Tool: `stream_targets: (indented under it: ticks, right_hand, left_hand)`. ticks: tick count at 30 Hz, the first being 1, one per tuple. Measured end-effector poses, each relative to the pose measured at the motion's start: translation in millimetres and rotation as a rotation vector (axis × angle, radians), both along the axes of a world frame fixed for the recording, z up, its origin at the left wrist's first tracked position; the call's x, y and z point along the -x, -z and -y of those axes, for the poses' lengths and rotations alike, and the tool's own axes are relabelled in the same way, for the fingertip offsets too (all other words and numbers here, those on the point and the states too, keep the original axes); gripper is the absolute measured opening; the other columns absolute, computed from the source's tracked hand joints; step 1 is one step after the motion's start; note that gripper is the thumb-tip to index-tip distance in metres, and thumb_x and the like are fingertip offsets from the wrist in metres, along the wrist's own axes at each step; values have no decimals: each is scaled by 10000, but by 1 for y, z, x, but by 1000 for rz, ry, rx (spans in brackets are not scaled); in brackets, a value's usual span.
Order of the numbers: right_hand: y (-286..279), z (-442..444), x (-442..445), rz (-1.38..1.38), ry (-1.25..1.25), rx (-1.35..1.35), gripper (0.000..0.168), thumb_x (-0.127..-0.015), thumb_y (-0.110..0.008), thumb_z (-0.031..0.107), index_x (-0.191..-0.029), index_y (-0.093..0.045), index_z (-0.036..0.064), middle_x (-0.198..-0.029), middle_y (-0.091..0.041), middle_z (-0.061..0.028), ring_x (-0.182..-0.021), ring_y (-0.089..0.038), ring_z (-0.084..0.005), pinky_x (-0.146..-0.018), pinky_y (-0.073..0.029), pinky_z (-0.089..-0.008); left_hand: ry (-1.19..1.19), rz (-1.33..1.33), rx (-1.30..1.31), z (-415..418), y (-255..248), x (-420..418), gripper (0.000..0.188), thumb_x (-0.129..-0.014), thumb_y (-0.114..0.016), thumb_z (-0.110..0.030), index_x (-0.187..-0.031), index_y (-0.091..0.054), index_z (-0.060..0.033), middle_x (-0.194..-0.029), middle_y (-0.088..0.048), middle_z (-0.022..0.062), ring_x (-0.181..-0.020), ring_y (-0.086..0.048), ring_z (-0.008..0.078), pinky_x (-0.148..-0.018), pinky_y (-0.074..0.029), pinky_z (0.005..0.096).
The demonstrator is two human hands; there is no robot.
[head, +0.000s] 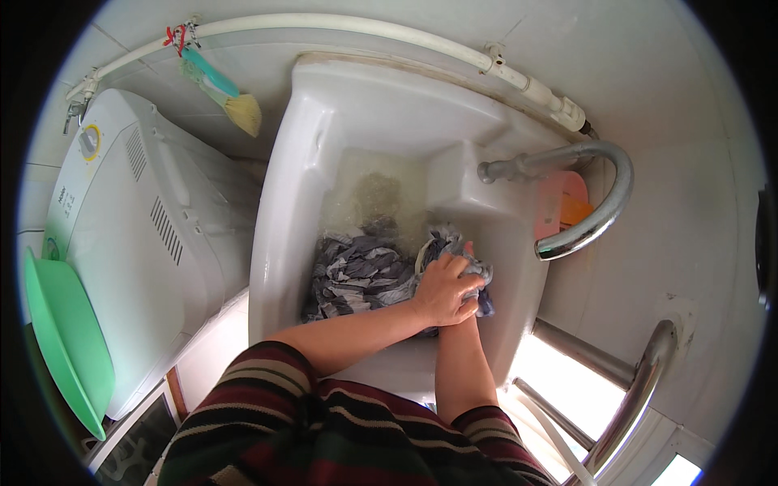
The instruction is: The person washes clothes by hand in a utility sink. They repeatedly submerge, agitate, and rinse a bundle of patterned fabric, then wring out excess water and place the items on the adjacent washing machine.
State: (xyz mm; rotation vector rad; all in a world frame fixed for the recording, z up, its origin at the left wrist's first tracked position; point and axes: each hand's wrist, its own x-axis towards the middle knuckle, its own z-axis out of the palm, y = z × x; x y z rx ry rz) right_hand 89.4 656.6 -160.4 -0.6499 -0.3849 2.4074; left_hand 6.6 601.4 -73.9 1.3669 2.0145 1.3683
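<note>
My left hand (447,290) lies over a bunched wet cloth (453,241) at the right side of a white ceramic laundry sink (276,255), with its fingers curled onto the fabric. Beneath it, crossed under the left wrist, my right hand (468,248) is mostly hidden; a fingertip shows past the cloth's far side. The bunch is grey with pale and dark folds. To its left, more crumpled grey and white striped fabric (364,267) lies partly in cloudy water (383,176) in the basin.
A curved metal faucet (586,237) arches over the sink's right rim, by a pink container (550,209). At left stand a white Haier washing machine (170,285) and a green plastic basin (70,340). A brush (243,112) hangs from the wall pipe (340,23). Metal tubing (644,370) is at lower right.
</note>
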Motion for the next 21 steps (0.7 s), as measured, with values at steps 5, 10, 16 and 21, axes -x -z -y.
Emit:
stream_targets:
  ticks: [5,10,16,21]
  right_hand:
    - [-65,-8,39,868,-165,-77,641,-903,-436,546,-1314,-430,55,-1243,-528,-116,-1117,-532,-269,-937,-442,-375]
    - [6,-66,5,1431,-229,-1373,655,-858,-626,297,-1390,-323,63,-1321,-398,-235,-1162,-462,-364,-956,-401,-462]
    - [31,-23,48,1704,-1162,-1308,753,-782,-657,238,-1430,-286,146,-1454,-256,-195,-1304,-306,-419,-1028,-311,-544]
    - [25,-54,50,1489,-1436,-1392,880,-717,-719,334,-1444,-259,152,-1489,-242,-122,-1281,-372,-373,-1069,-308,-460]
  left_hand:
    - [-182,-65,361,-23,64,92,292,-768,-506,-248,-967,-637,-80,-907,-616,162,-890,-587,329,-796,-471,456]
    - [-472,-356,634,20,109,150,420,-838,-524,-338,-1215,-540,-152,-1270,-465,192,-1119,-465,370,-883,-417,495]
    - [51,-406,921,32,148,135,544,-829,-605,-351,-1332,-462,-204,-1378,-415,141,-1239,-400,348,-957,-380,498]
    - [-120,242,957,14,123,159,597,-765,-628,-321,-1281,-495,-50,-1152,-573,198,-1047,-569,327,-868,-463,384]
